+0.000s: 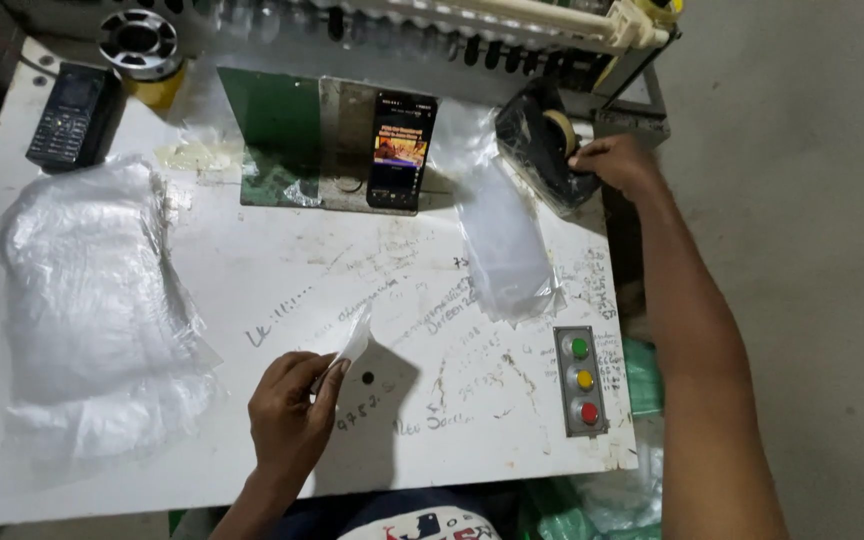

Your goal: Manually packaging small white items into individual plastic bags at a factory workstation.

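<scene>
While the left hand (287, 410) is pinching a small clear plastic packet (350, 350) at the table's (252, 290) near edge, the right hand (617, 160) is closing on the tape dispenser (542, 150) far right; the taping step seems underway, needing a strip pulled free.

Upright smartphone (401, 150), keypad phone (67, 115), button panel (582, 380) (perhaps controls)

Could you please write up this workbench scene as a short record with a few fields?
Surface: white scribbled-on worktable
Left hand: pinches a small clear plastic packet
Right hand: on a black tape dispenser
Centre: black smartphone propped upright, screen lit
Left side: pile of clear plastic bags; black keypad phone
Right side: flat clear plastic sleeve; grey panel with green, yellow, red buttons
</scene>
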